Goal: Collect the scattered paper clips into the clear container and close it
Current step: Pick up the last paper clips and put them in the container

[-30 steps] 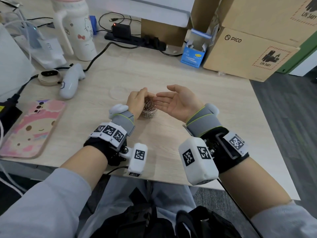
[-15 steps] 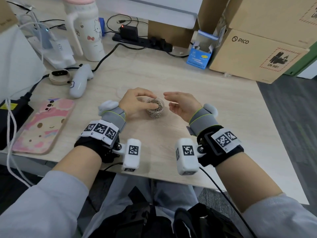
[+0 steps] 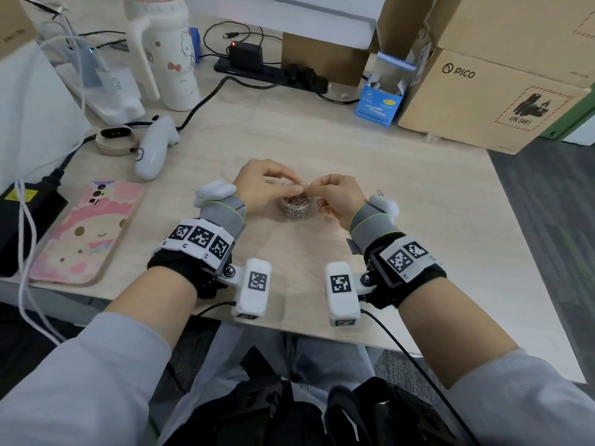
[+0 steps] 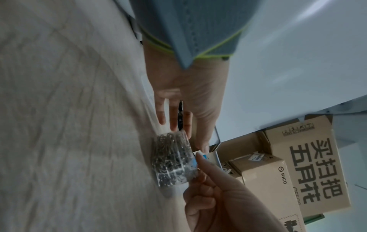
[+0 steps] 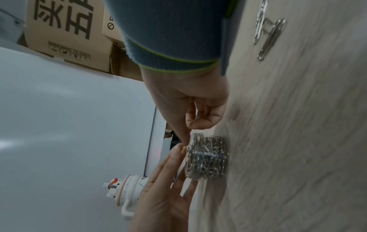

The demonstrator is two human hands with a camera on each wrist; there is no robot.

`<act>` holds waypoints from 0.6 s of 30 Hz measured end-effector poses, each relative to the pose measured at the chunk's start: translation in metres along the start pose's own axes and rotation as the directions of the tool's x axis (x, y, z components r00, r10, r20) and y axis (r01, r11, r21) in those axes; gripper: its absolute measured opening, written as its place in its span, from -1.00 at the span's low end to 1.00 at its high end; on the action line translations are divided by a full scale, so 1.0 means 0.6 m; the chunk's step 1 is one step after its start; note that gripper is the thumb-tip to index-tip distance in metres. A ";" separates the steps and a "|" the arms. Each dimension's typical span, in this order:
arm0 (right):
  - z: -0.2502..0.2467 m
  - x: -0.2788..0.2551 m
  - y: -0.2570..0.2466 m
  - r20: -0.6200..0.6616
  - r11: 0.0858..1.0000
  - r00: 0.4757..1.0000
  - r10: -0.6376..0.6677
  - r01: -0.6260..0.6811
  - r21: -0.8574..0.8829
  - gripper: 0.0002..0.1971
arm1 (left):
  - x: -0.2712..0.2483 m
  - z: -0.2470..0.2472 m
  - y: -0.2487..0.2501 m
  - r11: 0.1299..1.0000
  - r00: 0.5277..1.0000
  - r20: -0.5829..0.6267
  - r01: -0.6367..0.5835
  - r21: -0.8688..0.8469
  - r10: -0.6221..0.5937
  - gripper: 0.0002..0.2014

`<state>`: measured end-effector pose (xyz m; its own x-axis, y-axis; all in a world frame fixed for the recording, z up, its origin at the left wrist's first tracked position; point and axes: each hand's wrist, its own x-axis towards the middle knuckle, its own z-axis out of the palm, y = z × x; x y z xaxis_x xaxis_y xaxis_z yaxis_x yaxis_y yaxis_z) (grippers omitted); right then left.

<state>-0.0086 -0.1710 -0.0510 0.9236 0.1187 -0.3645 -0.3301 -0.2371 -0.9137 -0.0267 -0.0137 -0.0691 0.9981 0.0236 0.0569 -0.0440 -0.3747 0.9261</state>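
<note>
The clear container (image 3: 294,209) stands mid-table, heaped with silver paper clips, and carries no lid. It also shows in the wrist views as the same container (image 4: 172,160) (image 5: 208,158). My left hand (image 3: 264,185) reaches over it from the left, its straight fingers (image 4: 202,141) touching the top of the heap. My right hand (image 3: 341,194) comes in from the right, index finger (image 5: 184,139) on the heap and the other fingers curled. Two loose paper clips (image 5: 271,36) lie on the table by my right wrist. A faint clear round lid (image 3: 230,170) lies just behind my left hand.
A phone in a pink case (image 3: 87,230), a white controller (image 3: 154,146) and a black adapter (image 3: 29,220) lie at the left. At the back stand a white bottle (image 3: 167,53), a power strip (image 3: 273,72), a small blue box (image 3: 381,98) and cardboard boxes (image 3: 489,98).
My right hand turned from palm-up to palm-down and curled, bringing its index onto the heap. My left hand moved from the container's side to over its top.
</note>
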 end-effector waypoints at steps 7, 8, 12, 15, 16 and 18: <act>-0.053 -0.009 0.004 -0.115 0.994 0.987 -0.108 0.108 -0.006 -0.86 | 0.015 0.016 0.052 0.993 0.993 -0.042 -0.113 -0.039 0.112 -0.89; -0.067 -0.011 0.008 -0.143 0.992 0.981 -0.127 0.126 -0.015 -0.86 | 0.018 0.026 0.062 0.990 0.991 -0.022 -0.135 -0.026 0.135 -0.88; -0.118 -0.021 0.024 -0.219 0.985 0.961 -0.171 0.174 -0.009 -0.92 | 0.025 0.077 0.090 0.983 0.979 0.090 -0.182 0.001 0.181 -0.84; -0.154 -0.036 0.037 -0.251 0.984 0.952 -0.177 0.175 -0.030 -0.82 | 0.026 0.119 0.092 0.983 0.966 0.200 -0.179 0.045 0.166 -0.78; -0.167 -0.042 0.041 -0.269 0.984 0.947 -0.176 0.166 -0.061 -0.80 | 0.027 0.133 0.092 0.982 0.958 0.242 -0.178 0.068 0.157 -0.76; -0.194 -0.053 0.051 -0.303 0.983 0.939 -0.166 0.131 -0.132 -0.78 | 0.027 0.161 0.093 0.976 0.939 0.316 -0.182 0.119 0.136 -0.70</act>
<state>-0.0256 -0.2940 -0.0462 0.9805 -0.1414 -0.1364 -0.1780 -0.3444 -0.9218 -0.0085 -0.1237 -0.0526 0.9448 -0.3216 0.0621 -0.2192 -0.4800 0.8494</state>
